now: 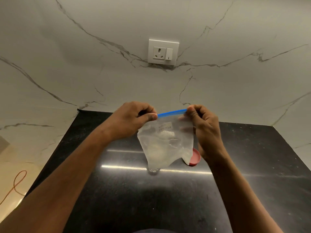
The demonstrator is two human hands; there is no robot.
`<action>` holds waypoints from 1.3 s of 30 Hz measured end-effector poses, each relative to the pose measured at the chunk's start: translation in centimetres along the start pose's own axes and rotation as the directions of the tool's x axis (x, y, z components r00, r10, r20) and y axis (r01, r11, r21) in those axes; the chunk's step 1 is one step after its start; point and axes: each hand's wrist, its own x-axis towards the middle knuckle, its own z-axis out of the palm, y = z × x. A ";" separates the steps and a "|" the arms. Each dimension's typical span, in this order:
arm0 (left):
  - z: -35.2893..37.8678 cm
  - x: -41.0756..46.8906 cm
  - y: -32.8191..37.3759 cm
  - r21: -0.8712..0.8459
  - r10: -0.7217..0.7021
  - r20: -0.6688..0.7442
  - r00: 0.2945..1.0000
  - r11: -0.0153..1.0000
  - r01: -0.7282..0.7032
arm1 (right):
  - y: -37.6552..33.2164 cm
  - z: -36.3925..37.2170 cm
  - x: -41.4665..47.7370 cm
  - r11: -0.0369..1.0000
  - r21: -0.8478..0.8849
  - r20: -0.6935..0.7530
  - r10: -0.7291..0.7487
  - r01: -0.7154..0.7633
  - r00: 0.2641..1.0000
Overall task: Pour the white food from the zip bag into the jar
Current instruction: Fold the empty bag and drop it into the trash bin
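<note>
You've got the zip bag [165, 140] held up in the air over the black bench [117, 199], one hand on each end of the blue zip strip [172, 113]. Your left hand [133, 120] has its fingers [151, 117] pinched together on the left end of the strip, and your right hand [204, 130] is pinching the right end the same way, so the strip runs tight between them. The bag hangs down clear and crumpled, with a bit of white food [165, 132] showing through the plastic near the middle. The jar [153, 171] sits on the bench right behind the bag's bottom, only its clear base peeking out below. A pink lid [195, 159] lies flat on the bench just right of the jar, partly hidden by the bag's lower corner. Wall socket [163, 51] straight ahead on the marble
</note>
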 end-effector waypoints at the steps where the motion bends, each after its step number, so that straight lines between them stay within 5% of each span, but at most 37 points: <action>1: -0.6 -0.4 -0.7 -0.009 -0.016 0.008 1.000 1.000 0.016 | -0.3 -0.4 0.2 1.000 0.012 -0.015 0.005 -0.005 1.000; 8: -1.8 -1.8 -3.3 -0.053 -0.012 -0.035 0.999 0.999 0.010 | -0.9 -1.6 0.7 0.989 0.143 -0.002 0.024 -0.023 1.000; 11: -0.9 -2.0 -3.5 -0.243 -0.044 -0.126 0.991 0.970 0.013 | -0.7 -1.5 0.9 0.980 0.192 -0.002 0.046 -0.045 0.999; 15: 2.1 -2.8 -3.3 -0.636 -0.181 -0.008 0.983 0.760 0.135 | -0.1 -1.6 1.2 0.970 0.231 0.007 0.074 -0.074 0.997; 19: 5.3 -3.3 -2.9 -0.690 -0.276 -0.082 0.958 0.709 0.146 | 1.1 -1.2 1.0 0.950 0.275 0.070 0.134 -0.148 0.989; 22: 5.7 -3.2 -2.8 -0.794 -0.338 -0.130 0.932 0.599 0.107 | 2.9 -1.3 -0.1 0.964 0.097 0.245 0.220 -0.249 0.944; 24: 5.3 -3.2 -3.0 -0.822 -0.318 -0.101 0.943 0.560 0.101 | 4.2 -1.2 -1.0 0.956 0.014 0.344 0.270 -0.292 0.899; 30: 5.4 -4.0 -3.9 -0.785 -0.239 0.171 0.956 0.554 0.279 | 5.7 -0.8 -1.2 0.966 0.063 0.268 0.226 -0.251 0.937; 34: 5.3 -4.7 -4.1 -0.870 -0.327 0.228 0.917 0.354 0.343 | 5.8 -1.2 -1.3 0.953 0.086 0.308 0.252 -0.291 0.917; 39: 5.9 -5.2 -4.7 -0.928 -0.371 0.366 0.853 -0.213 0.305 | 5.9 -1.2 -1.6 0.913 0.183 0.316 0.296 -0.364 0.901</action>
